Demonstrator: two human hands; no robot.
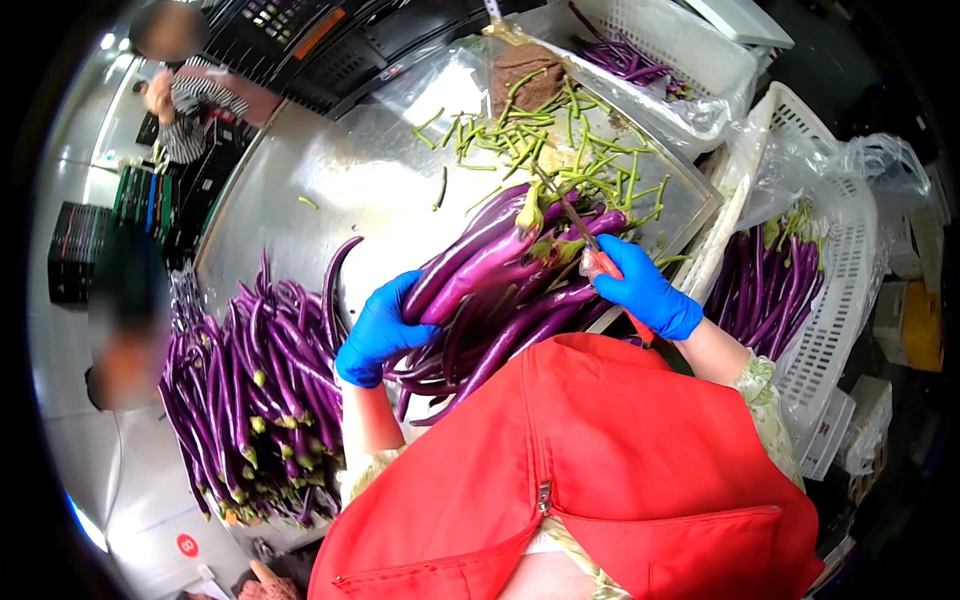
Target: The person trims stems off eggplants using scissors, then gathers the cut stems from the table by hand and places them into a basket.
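Note:
My left hand (383,330), in a blue glove, is wrapped around several long purple eggplants (470,270) at their lower part. Their green stem ends point away from me, toward the upper right. In my right hand (643,287), also gloved in blue, is a red-handled cutting tool (600,264) with a narrow dark blade. The blade lies across the stem ends; whether it has one blade or two I cannot tell. More loose eggplants (510,345) lie beneath the held ones, partly hidden by my red apron (640,420).
Cut green stems (590,150) litter the metal table (300,170) near a brown lump (525,80). A large eggplant pile (270,370) sits left. Plastic-lined white crates (840,290) with eggplants stand right. Black crates (340,50) line the back. Other people (190,100) are at left.

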